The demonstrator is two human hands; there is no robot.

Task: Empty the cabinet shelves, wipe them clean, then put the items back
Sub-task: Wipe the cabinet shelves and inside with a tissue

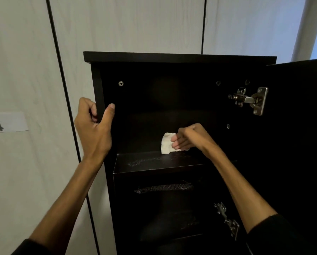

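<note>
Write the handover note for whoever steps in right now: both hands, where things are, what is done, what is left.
Left hand: gripping the front edge of the cabinet's left side panel.
Right hand: pressing a white cloth at the back of the upper shelf.
Door stands open on the right.
Done: upper shelf emptied, streaks show on it.
Left: finish wiping it; lower compartment is too dark to judge; then return the items, none in view.

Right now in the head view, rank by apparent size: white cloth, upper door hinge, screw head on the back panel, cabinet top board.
1. cabinet top board
2. upper door hinge and white cloth: look alike, and the right hand covers part of the cloth, so unranked
3. screw head
</note>
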